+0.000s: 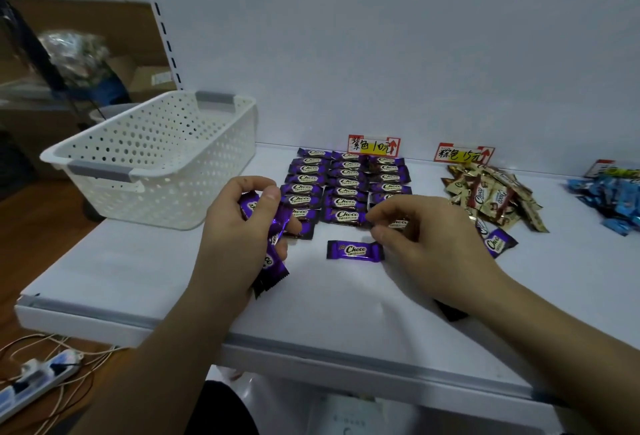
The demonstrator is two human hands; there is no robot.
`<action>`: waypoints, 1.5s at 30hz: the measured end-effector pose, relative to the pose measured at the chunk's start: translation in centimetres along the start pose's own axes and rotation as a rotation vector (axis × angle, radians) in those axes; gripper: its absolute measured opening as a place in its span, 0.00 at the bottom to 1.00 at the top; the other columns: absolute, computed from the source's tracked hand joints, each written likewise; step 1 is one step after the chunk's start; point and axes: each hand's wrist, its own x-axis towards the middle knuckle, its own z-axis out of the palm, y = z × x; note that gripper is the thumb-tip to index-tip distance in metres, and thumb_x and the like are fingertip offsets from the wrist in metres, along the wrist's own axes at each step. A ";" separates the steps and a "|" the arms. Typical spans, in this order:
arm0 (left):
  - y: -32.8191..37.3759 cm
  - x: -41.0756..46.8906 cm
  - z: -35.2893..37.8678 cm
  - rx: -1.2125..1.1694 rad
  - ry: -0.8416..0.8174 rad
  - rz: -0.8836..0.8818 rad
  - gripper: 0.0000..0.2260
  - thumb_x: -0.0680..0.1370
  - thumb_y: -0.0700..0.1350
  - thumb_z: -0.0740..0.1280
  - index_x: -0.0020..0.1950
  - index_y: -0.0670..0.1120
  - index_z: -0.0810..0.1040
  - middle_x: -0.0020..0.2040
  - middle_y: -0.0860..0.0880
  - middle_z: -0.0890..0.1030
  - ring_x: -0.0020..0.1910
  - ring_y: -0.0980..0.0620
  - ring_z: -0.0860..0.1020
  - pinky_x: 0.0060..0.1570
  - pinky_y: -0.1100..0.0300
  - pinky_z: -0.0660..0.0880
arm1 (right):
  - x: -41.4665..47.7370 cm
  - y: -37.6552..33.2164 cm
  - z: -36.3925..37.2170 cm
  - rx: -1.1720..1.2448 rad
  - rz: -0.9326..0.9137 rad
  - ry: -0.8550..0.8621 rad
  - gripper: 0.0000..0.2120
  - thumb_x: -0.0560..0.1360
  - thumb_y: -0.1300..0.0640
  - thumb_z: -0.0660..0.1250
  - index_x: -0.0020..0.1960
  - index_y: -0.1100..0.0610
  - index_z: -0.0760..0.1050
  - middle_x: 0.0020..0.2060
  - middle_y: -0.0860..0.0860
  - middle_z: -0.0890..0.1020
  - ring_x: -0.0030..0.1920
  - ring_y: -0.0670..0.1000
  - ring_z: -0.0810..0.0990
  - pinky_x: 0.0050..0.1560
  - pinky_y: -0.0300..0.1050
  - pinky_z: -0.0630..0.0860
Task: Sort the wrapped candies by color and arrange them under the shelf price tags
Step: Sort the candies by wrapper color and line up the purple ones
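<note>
Landmark taken: purple price tag point(374, 146) at back of shelf point(156, 279).

Directly below tag: found rows of purple candies point(346, 185) laid flat in three columns, labels up.

Below and left of tag: noted left hand point(242, 227) curled tight round a bundle of purple candies point(273, 258), wrapper ends sticking out under the palm.

Below and slightly right of tag, at foot of third column: noted right hand point(426, 244) with fingers bent, pinching a single purple candy point(398, 224), mostly hidden by fingers.

Straight below tag, between the hands: logged a loose purple candy point(355, 250), flat, just beside right thumb.

Right of tag: logged brown price tag point(464, 154) with heap of brown-gold candies point(491, 195) beneath, and a stray purple candy point(498, 242) at heap's near edge.

Farther right: saw blue candies point(613, 202), heaped.

Left of tag: saw white perforated basket point(156, 157).
</note>
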 end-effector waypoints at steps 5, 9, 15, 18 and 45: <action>-0.1 0.3 0.3 -0.022 -0.018 -0.065 0.08 0.84 0.47 0.62 0.57 0.43 0.75 0.36 0.45 0.76 0.24 0.56 0.72 0.23 0.64 0.69 | 0.5 -0.1 -0.6 -0.146 -0.099 -0.257 0.08 0.73 0.48 0.75 0.51 0.43 0.81 0.45 0.37 0.81 0.44 0.39 0.78 0.41 0.30 0.69; -0.3 0.5 0.2 -0.056 -0.046 -0.085 0.07 0.84 0.47 0.62 0.55 0.45 0.74 0.34 0.47 0.73 0.26 0.55 0.69 0.23 0.62 0.67 | 1.3 -0.2 -0.2 -0.190 -0.176 -0.286 0.03 0.77 0.52 0.70 0.50 0.46 0.82 0.42 0.39 0.82 0.43 0.38 0.78 0.40 0.29 0.68; -0.4 0.5 0.1 -0.046 -0.075 -0.068 0.06 0.84 0.47 0.62 0.55 0.45 0.74 0.33 0.45 0.73 0.26 0.53 0.69 0.24 0.60 0.67 | 2.1 -0.2 -0.1 -0.121 -0.081 -0.256 0.05 0.78 0.54 0.70 0.48 0.48 0.85 0.37 0.37 0.82 0.42 0.32 0.78 0.38 0.26 0.70; -0.4 0.5 0.1 -0.043 -0.075 -0.067 0.06 0.84 0.46 0.62 0.55 0.45 0.75 0.33 0.45 0.73 0.26 0.53 0.69 0.24 0.60 0.68 | 2.2 0.2 0.3 -0.153 -0.043 -0.220 0.05 0.78 0.50 0.70 0.47 0.49 0.84 0.38 0.42 0.84 0.41 0.39 0.80 0.37 0.29 0.73; -0.2 0.1 -0.3 -0.055 -0.093 -0.106 0.04 0.73 0.38 0.60 0.44 0.44 0.73 0.35 0.42 0.71 0.27 0.48 0.65 0.25 0.61 0.64 | 1.2 -1.3 3.1 -0.205 -0.074 -0.028 0.04 0.75 0.50 0.73 0.49 0.48 0.85 0.43 0.42 0.79 0.43 0.43 0.75 0.48 0.43 0.75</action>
